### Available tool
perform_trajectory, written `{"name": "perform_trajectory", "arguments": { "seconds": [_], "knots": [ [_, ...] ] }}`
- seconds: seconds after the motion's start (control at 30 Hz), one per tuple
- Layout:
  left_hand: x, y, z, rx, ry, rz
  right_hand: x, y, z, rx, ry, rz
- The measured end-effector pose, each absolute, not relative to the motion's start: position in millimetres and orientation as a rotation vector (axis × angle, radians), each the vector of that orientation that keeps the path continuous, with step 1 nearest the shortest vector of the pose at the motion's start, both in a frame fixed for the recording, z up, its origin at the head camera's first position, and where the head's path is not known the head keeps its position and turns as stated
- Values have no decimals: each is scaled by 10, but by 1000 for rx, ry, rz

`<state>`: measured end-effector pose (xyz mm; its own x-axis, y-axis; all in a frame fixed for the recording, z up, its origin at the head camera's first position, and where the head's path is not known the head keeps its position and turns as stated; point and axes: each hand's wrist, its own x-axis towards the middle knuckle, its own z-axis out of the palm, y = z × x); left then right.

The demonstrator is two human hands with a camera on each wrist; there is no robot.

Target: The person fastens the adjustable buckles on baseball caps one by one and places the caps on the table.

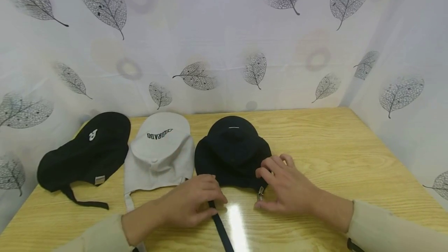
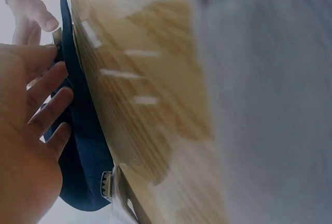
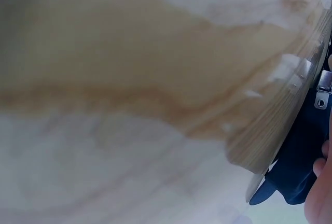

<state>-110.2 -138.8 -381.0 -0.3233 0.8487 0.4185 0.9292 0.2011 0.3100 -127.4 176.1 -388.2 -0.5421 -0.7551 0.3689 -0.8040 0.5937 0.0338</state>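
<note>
A dark navy cap [image 1: 232, 147] lies on the table with its rounded brim toward the wall. My left hand [image 1: 192, 201] is at its near left edge, the fingertips against the fabric beside the loose dark strap [image 1: 220, 226]. In the left wrist view, those fingers [image 2: 49, 97] are spread and gently bent along the cap [image 2: 85, 146]. My right hand [image 1: 288, 186] touches the cap's right edge with bent fingers, its thumb apart, beside a metal buckle [image 1: 260, 193]. The right wrist view shows that buckle [image 3: 322, 92] close by, with most of the hand cut off.
A light grey cap [image 1: 161, 139] with dark lettering lies left of the navy one, partly behind my left forearm. Farther left is a black cap [image 1: 87, 151] with a white letter and a hanging strap. A leaf-patterned white curtain [image 1: 224, 42] stands behind the wooden table [image 1: 332, 147].
</note>
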Motion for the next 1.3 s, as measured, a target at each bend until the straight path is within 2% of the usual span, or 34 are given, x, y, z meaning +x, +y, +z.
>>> {"name": "perform_trajectory", "arguments": {
  "seconds": [0.4,0.8,1.3],
  "knots": [
    [-1059,-1346,-3844,-1864,-2186,-685,-1326,1792,-3900,1601,-2274,368],
    [-1006,-1320,-3810,-1855,-2250,-632,-1325,1846,-3914,1627,-2226,365],
    [-966,-1309,-3803,-1625,-2210,-662,-1299,1789,-3875,1414,-2101,411]
  ]
}}
